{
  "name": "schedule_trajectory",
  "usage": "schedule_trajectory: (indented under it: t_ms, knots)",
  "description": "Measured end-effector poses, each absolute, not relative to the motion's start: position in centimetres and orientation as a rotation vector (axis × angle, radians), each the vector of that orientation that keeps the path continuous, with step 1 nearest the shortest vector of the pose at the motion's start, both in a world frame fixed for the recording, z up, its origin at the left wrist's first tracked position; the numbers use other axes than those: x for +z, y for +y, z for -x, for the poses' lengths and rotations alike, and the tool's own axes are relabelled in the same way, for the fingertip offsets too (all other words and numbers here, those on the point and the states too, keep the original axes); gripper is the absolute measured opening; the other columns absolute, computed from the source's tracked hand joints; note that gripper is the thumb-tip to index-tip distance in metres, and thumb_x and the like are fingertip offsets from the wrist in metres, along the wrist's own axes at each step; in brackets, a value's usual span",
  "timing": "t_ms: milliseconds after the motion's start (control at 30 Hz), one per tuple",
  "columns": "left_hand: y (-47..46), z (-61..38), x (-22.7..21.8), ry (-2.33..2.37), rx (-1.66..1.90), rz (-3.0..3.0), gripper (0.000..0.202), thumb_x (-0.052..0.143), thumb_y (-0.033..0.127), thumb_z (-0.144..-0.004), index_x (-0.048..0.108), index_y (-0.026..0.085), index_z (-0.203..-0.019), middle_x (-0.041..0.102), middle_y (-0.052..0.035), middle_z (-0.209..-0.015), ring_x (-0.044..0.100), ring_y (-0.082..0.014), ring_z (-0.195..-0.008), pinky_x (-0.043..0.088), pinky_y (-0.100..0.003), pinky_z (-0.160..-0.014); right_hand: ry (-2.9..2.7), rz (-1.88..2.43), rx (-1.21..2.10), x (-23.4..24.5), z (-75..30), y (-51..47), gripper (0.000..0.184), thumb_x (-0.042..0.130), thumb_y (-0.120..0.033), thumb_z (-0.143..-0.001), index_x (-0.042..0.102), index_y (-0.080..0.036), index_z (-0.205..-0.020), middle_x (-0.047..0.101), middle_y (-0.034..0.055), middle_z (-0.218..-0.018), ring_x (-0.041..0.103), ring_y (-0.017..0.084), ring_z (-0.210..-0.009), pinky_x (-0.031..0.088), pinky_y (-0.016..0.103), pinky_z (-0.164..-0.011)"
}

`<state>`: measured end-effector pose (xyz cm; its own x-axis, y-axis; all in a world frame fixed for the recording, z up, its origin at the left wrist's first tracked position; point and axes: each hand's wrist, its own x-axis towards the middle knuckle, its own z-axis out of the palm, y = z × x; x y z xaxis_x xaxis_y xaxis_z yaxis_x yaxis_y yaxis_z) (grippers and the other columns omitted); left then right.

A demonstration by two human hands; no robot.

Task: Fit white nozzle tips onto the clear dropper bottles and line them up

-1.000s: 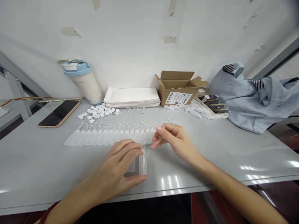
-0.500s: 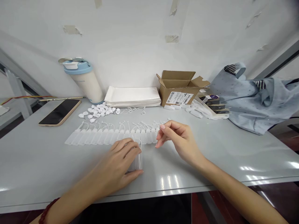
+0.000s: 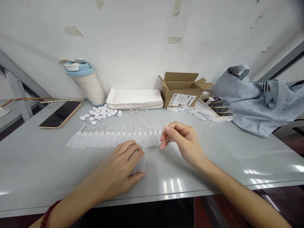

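My left hand (image 3: 123, 164) is closed around a few small translucent plastic sleeves (image 3: 141, 164) lying on the table, its thumb at their near end and its fingers at their far end. Part of these sleeves is hidden under the palm. Just beyond runs a row of similar translucent sleeves (image 3: 106, 139), side by side, with white cords at their far ends. My right hand (image 3: 180, 139) hovers by the row's right end, thumb and fingertips curled together. Whether anything sits between those fingertips cannot be made out.
White small caps or petals (image 3: 102, 112) lie behind the row, near loose cords (image 3: 135, 112). Farther back stand a tumbler (image 3: 89, 82), a stack of white sheets (image 3: 134, 98) and an open carton (image 3: 182, 91). A phone (image 3: 61, 114) lies left; a blue cloth bag (image 3: 258, 101) rests right.
Almost nothing differs. My right hand has shifted very slightly to the right, and the sleeves by my left hand look a little changed in position.
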<state>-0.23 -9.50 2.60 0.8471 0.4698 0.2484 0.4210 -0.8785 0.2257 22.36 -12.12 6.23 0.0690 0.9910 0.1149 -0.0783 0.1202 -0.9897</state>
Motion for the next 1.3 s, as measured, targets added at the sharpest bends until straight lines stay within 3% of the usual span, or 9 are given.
schedule_trajectory:
  t_ms: [500, 667, 833, 933, 1100, 1300]
  knots:
    - [-9.5, 0.7, 3.0, 0.696, 0.456, -2.82, 0.029, 0.062, 0.034, -0.088, 0.056, 0.019, -0.112, 0.058, -0.0101, -0.118, 0.048, -0.0295, -0.116, 0.045, -0.045, -0.096, -1.201, 1.115, 0.971, 6.1, -23.3, -11.6, 0.028, 0.06, -0.034, -0.09, 0.063, -0.018, -0.067, 0.066, -0.0018, -0.064, 0.065, 0.012, -0.049, 0.053, 0.027, -0.055]
    - [-7.0, 1.3, 5.0, 0.866, 0.652, -2.833, 0.024, 0.05, 0.036, -0.094, 0.058, 0.017, -0.108, 0.062, -0.0085, -0.11, 0.052, -0.0264, -0.11, 0.044, -0.041, -0.095, -1.264, 1.223, 0.787, 5.9, -24.7, -10.1, 0.024, 0.058, -0.033, -0.09, 0.062, -0.019, -0.071, 0.066, -0.0007, -0.067, 0.066, 0.013, -0.057, 0.054, 0.028, -0.058]
    - [-0.6, 1.5, 6.6, 1.191, 0.597, -2.747, 0.025, 0.042, 0.031, -0.094, 0.062, 0.018, -0.102, 0.067, -0.0073, -0.105, 0.058, -0.027, -0.105, 0.049, -0.04, -0.087, -1.371, 1.436, 0.508, 4.0, -27.7, -7.0, 0.016, 0.059, -0.029, -0.09, 0.062, -0.017, -0.081, 0.068, 0.003, -0.078, 0.068, 0.019, -0.073, 0.054, 0.031, -0.062]
    - [3.3, 1.1, 6.4, 1.299, 0.467, -2.722, 0.02, 0.046, 0.023, -0.095, 0.064, 0.017, -0.098, 0.069, -0.0064, -0.103, 0.061, -0.0254, -0.102, 0.05, -0.041, -0.089, -1.467, 1.573, 0.284, 2.6, -30.3, -5.3, 0.013, 0.062, -0.027, -0.091, 0.064, -0.014, -0.092, 0.068, 0.0035, -0.093, 0.066, 0.019, -0.085, 0.055, 0.036, -0.073]
    - [6.5, -0.6, 4.8, 1.377, 0.255, -2.703, 0.03, 0.06, 0.032, -0.094, 0.058, 0.016, -0.119, 0.06, -0.0087, -0.121, 0.063, -0.0229, -0.101, 0.054, -0.043, -0.085, -1.617, 1.727, 0.04, 1.1, -34.3, -3.7, 0.022, 0.059, -0.029, -0.094, 0.062, -0.017, -0.113, 0.065, 0.0074, -0.117, 0.064, 0.022, -0.1, 0.054, 0.043, -0.086]
    - [7.0, -2.7, 3.9, 1.432, 0.181, -2.646, 0.03, 0.059, 0.031, -0.094, 0.057, 0.017, -0.121, 0.06, -0.0089, -0.122, 0.063, -0.023, -0.102, 0.054, -0.042, -0.084, -1.734, 1.788, -0.108, 0.0, -36.4, -3.2, 0.025, 0.058, -0.029, -0.095, 0.06, -0.018, -0.118, 0.063, 0.0083, -0.122, 0.064, 0.023, -0.102, 0.054, 0.044, -0.087]
